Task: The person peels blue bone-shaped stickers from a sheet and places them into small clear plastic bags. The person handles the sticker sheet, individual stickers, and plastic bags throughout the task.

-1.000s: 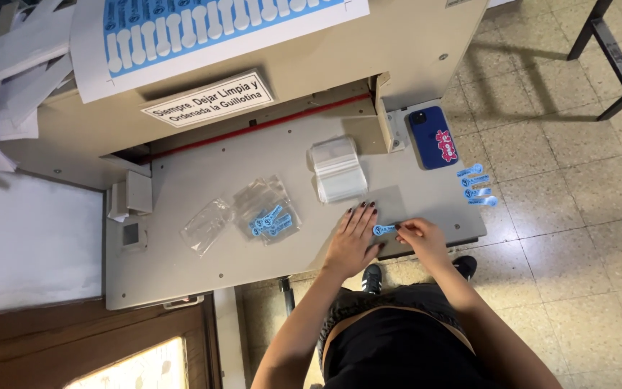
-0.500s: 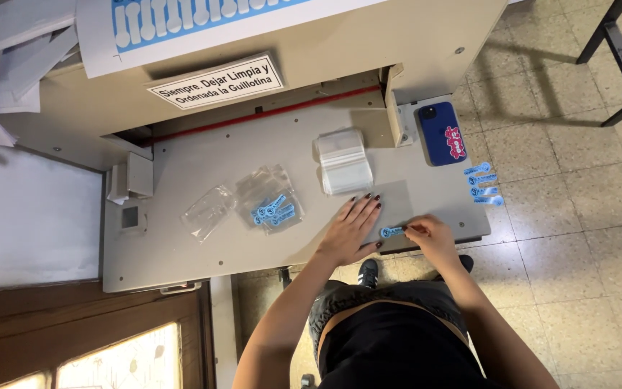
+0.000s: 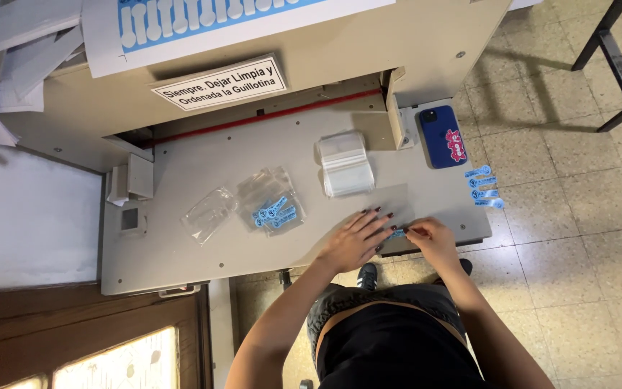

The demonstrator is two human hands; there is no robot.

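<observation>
Between the two hands, at the near edge of the grey metal cutter table [image 3: 203, 263], lies a small light-blue paper tag [image 3: 398, 233]. Left hand [image 3: 356, 240] rests flat on the table, palm down, fingers spread and pointing toward the tag, dark-painted nails showing; the fingertips [image 3: 390, 215] sit just beside the tag's left end. It grips nothing. Right hand [image 3: 431, 238] is curled, thumb and forefinger pinched on the tag's right end. Whether a clear bag lies under the tag cannot be told; a faint transparent sheet seems to lie beneath the left fingers.

Beyond the left hand, farther onto the table: a neat stack of clear plastic zip bags [image 3: 345, 164]. Left of that hand, a loose heap of clear bags holding several blue tags [image 3: 273, 210]; just left again, an empty clear plastic bag [image 3: 209, 213], lying flat.

Beyond the right hand and slightly to its right, a short column of blue paper tags [image 3: 483, 187] rests on the table's right edge. Past those, a blue phone with a pink sticker [image 3: 443, 136] lies camera side up.

Farther back, the beige guillotine body [image 3: 426, 43] carries a white printed label [image 3: 222, 83] above a red line. Tiled floor [image 3: 577, 230] lies right of the right hand.
</observation>
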